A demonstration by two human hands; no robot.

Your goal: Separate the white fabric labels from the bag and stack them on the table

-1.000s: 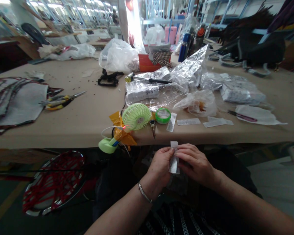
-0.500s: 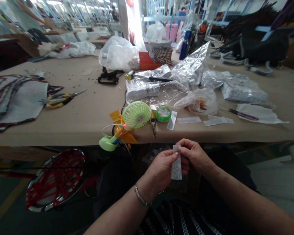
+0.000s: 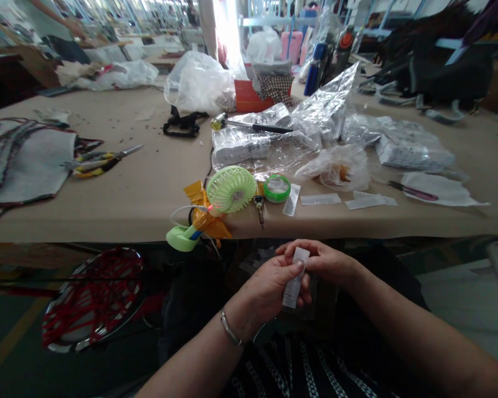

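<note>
Both hands meet over my lap, just below the table's front edge (image 3: 356, 232). My left hand (image 3: 267, 287), with a metal bangle on its wrist, pinches a small white printed label strip (image 3: 294, 279) between thumb and fingers. My right hand (image 3: 327, 262) grips the top end of the same label. The strip hangs tilted, its lower end free. On the table above lie more white label strips (image 3: 320, 199) and a green round tin (image 3: 277, 188).
A green mini fan (image 3: 230, 190) taped with yellow tape clamps to the table edge. Behind it lie clear plastic bags of labels (image 3: 249, 146), a hammer (image 3: 249, 126), scissors (image 3: 101, 161), and fabric pieces (image 3: 20, 160) at left. A red-wound hoop (image 3: 91, 301) stands below.
The label has gone from upright to tilted, and both hands have shifted slightly lower and left while still holding it.
</note>
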